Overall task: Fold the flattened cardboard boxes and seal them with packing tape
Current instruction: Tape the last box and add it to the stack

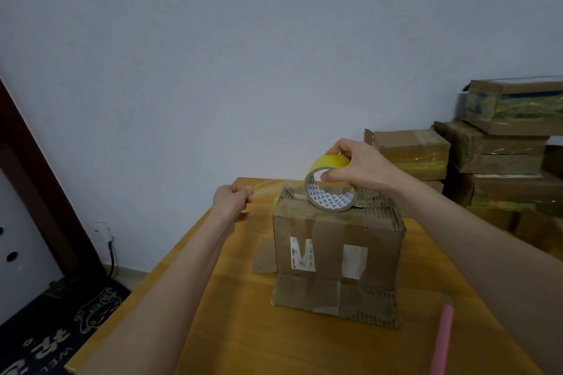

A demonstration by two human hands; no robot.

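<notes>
A worn brown cardboard box point(336, 256) stands upright on the wooden table point(231, 320), its lower flaps splayed out on the tabletop. On top of the box sits a yellow roll of packing tape point(330, 183). My right hand point(359, 170) grips the roll, thumb inside the core and fingers over the rim. To the left of the box top, my left hand point(233, 201) pinches the free end of the clear tape strip point(265, 187), which stretches from the roll across to that hand.
A stack of taped cardboard boxes point(499, 146) fills the right background against the wall. A pink stick-like tool point(443, 341) lies on the table at the front right. A dark doormat point(61, 332) and a door frame are on the left.
</notes>
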